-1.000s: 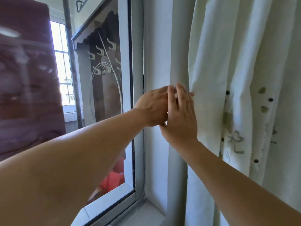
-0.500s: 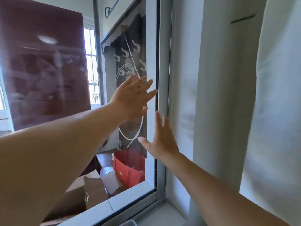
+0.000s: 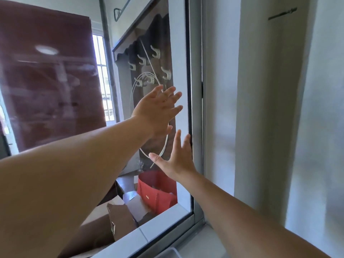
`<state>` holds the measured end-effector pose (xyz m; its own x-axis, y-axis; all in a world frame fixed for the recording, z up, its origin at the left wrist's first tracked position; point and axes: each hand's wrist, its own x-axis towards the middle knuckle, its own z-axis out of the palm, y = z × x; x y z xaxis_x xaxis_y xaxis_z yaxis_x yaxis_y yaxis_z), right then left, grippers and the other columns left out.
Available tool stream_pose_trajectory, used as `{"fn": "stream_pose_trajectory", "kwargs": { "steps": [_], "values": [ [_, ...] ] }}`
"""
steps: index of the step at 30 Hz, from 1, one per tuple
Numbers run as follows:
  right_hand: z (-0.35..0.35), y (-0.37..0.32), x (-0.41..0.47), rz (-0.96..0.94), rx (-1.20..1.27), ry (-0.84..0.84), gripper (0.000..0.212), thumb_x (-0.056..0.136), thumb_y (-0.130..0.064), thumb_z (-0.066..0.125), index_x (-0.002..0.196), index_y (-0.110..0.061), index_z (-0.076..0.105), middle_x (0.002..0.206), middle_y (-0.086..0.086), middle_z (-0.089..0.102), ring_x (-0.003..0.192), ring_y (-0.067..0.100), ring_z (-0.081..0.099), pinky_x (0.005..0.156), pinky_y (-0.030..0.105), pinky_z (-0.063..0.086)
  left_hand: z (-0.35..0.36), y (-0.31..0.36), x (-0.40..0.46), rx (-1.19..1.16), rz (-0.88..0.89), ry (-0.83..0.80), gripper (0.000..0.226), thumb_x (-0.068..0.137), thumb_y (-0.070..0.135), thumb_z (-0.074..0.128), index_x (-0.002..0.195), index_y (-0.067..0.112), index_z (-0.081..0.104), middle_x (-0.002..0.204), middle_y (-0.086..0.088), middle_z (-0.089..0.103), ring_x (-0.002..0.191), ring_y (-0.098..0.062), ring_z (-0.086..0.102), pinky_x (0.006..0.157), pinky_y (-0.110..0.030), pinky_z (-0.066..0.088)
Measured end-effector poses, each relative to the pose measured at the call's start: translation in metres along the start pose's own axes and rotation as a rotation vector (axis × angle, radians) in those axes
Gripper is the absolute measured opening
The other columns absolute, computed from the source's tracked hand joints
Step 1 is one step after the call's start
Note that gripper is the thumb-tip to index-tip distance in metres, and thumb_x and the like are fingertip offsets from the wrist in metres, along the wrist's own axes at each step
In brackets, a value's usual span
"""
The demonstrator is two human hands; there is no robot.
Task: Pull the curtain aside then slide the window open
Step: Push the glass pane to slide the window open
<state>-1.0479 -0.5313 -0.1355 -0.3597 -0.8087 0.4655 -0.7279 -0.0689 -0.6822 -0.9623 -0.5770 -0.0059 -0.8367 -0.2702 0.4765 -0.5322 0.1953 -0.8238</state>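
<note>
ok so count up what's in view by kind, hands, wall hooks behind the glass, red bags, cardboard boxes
Hands: 2, the left hand and the right hand, both open at the glass
Wall hooks: 6 that show
Red bag: 1
Cardboard box: 1
Total: 10

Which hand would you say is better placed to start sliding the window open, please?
Probably the right hand: its fingertips reach the window frame at the pane's edge, while the left hand is spread over the middle of the glass.
</note>
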Motion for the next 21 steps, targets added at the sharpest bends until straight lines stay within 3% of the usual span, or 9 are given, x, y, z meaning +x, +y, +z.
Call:
{"fn": "stream_pose_trajectory", "kwargs": {
  "steps": [8, 21],
  "values": [
    [0.005, -0.005, -0.003, 0.021, -0.021, 0.013, 0.115, 0.071, -0.075, 0.056, 0.149, -0.033, -0.018, 0.160, 0.006, -0.025, 0.149, 0.030, -0.010, 0.116, 0.051, 0.017, -0.001, -0.008, -0.007, 0.023, 0.023, -0.001, 0.069, 0.090, 0.063, 0.019, 0.148, 0.029, 0.002, 0.157, -0.004, -0.010, 0.141, -0.027, -0.013, 0.113, -0.048, -0.005],
    [0.020, -0.030, -0.026, 0.005, 0.036, 0.005, 0.113, 0.073, -0.071, 0.059, 0.149, -0.034, -0.016, 0.160, 0.004, -0.025, 0.149, 0.027, -0.010, 0.117, 0.049, 0.013, -0.003, -0.026, -0.041, 0.030, 0.018, -0.008, 0.070, 0.089, 0.062, 0.018, 0.148, 0.030, 0.000, 0.157, -0.004, -0.012, 0.141, -0.026, -0.014, 0.113, -0.047, -0.004]
  ]
}}
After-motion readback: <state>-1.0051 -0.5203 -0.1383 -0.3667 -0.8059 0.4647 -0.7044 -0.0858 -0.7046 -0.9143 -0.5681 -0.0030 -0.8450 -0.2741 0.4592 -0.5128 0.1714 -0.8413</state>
